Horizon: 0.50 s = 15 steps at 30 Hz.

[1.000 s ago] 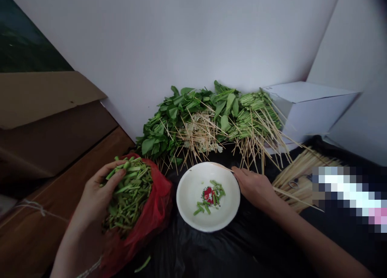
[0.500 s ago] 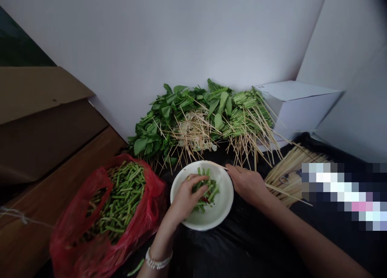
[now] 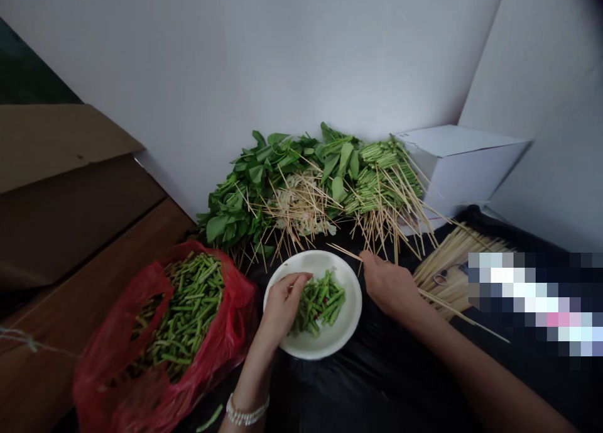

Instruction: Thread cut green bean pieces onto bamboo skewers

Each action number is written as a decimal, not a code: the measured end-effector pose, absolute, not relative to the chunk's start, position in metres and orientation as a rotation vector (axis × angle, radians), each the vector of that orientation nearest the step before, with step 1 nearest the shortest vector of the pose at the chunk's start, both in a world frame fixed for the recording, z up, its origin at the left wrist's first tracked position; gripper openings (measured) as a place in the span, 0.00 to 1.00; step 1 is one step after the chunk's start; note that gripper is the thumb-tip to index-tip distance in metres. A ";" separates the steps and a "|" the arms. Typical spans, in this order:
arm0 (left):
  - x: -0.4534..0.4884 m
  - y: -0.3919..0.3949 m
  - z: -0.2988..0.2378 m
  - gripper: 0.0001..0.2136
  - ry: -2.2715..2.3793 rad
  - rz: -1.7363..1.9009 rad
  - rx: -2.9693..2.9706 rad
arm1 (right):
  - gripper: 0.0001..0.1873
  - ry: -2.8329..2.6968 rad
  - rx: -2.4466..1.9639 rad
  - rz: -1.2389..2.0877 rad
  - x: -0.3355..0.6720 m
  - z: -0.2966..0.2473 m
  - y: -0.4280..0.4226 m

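My left hand [image 3: 284, 304] is over the left side of a white bowl [image 3: 351, 320], its thumb and fingers pinched together. Whatever may be between those fingertips is hidden. Cut green stalk pieces [image 3: 327, 298] lie in the bowl, with a few small red bits among them. My right hand [image 3: 389, 283] is closed around thin bamboo skewers [image 3: 346, 251] just right of the bowl's rim. Their tips point left above the bowl's far edge, and their other ends stick out behind the hand to the lower right.
A red plastic bag [image 3: 235, 301] full of cut green stalks [image 3: 191, 313] stands at the left. Skewered leafy greens [image 3: 235, 194] and skewered green stalks [image 3: 384, 175] are piled behind the bowl. Loose skewers [image 3: 447, 257] and scissors [image 3: 440, 278] lie right, near a white box [image 3: 480, 175].
My left hand has drawn back left from the bowl's middle and its spread fingers have come together. My right hand has shifted slightly right with the skewers, away from the rim.
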<state>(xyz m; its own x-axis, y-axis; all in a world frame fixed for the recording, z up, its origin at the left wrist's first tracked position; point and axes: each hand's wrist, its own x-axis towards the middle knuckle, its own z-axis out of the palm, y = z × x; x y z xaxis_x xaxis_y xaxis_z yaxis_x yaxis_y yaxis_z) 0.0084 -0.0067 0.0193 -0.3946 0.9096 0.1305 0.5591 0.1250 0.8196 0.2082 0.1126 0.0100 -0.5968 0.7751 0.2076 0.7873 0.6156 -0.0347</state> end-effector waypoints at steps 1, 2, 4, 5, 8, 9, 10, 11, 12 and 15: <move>0.011 -0.005 0.020 0.14 2.049 1.116 1.481 | 0.09 -2.647 -1.311 -0.089 0.208 0.010 0.113; 0.014 -0.003 0.020 0.13 2.111 1.029 1.560 | 0.09 -2.656 -1.321 -0.087 0.209 0.010 0.113; 0.020 0.000 0.021 0.09 2.261 0.792 1.713 | 0.10 -2.677 -1.332 -0.083 0.209 0.009 0.113; 0.024 0.001 0.021 0.07 2.332 0.668 1.765 | 0.11 -2.694 -1.333 -0.079 0.209 0.008 0.113; 0.035 0.004 0.019 0.05 2.483 0.405 1.823 | 0.12 -2.758 -1.350 -0.054 0.208 0.006 0.115; 0.039 0.004 0.018 0.05 2.510 0.348 1.836 | 0.12 -2.775 -1.352 -0.037 0.208 0.005 0.115; 0.042 0.005 0.016 0.05 2.527 0.294 1.851 | 0.13 -2.790 -1.348 -0.019 0.208 0.004 0.116; 0.045 0.005 0.015 0.05 2.538 0.249 1.863 | 0.13 -2.801 -1.345 -0.003 0.208 0.004 0.116; 0.047 0.006 0.014 0.05 2.541 0.215 1.874 | 0.13 -2.811 -1.339 0.012 0.208 0.003 0.116; 0.049 0.006 0.014 0.04 2.526 0.240 1.873 | 0.13 -2.809 -1.325 0.006 0.208 0.000 0.117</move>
<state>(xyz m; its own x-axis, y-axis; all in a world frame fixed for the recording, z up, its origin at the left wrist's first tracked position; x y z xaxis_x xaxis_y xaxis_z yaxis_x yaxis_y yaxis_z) 0.0490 0.0064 0.0139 -0.2944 0.9504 0.1002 0.9523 0.2829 0.1149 0.2079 0.1167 0.0004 -0.6352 0.7718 0.0308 0.7716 0.6358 -0.0191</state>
